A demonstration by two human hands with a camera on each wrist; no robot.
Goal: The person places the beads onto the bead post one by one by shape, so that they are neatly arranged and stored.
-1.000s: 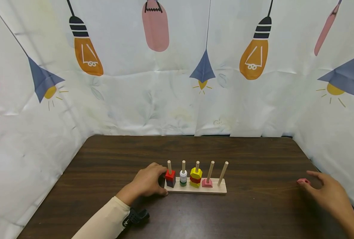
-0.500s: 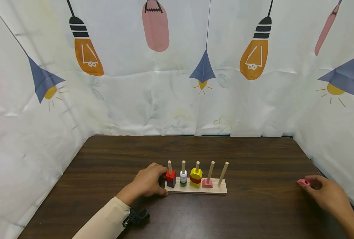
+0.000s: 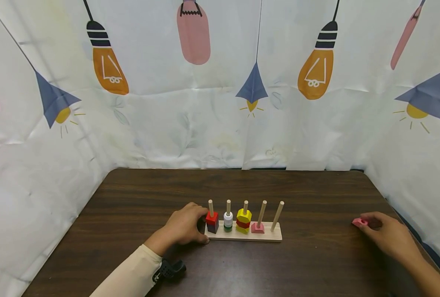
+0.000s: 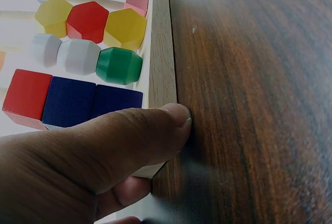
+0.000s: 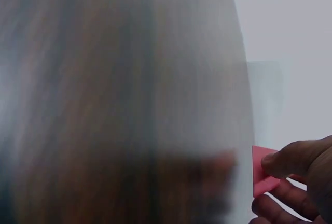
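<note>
A wooden peg board [image 3: 275, 236] with five upright pegs stands mid-table. My left hand [image 3: 184, 225] grips its left end, the thumb [image 4: 174, 120] on the front edge. On the first peg are a red cube [image 4: 28, 94] and dark blue cubes [image 4: 70, 99]; on the second, white beads [image 4: 80, 55] over a green one [image 4: 119, 66]. The third bears yellow [image 4: 127, 27] and red [image 4: 88, 22] faceted blocks. A pink block [image 3: 257, 228] sits on the fourth; the fifth is bare. Far to the right, my right hand [image 3: 390, 235] pinches another pink block [image 5: 262, 169] between thumb and fingers.
The dark wood-grain table [image 3: 316, 268] extends around the board. Behind it and at both sides hangs a white printed cloth [image 3: 205, 132]. A black strap [image 3: 169, 269] is on the left wrist.
My right hand has closed its fingers on the pink block and carried it a little to the left. The left hand and the peg board stay where they were.
</note>
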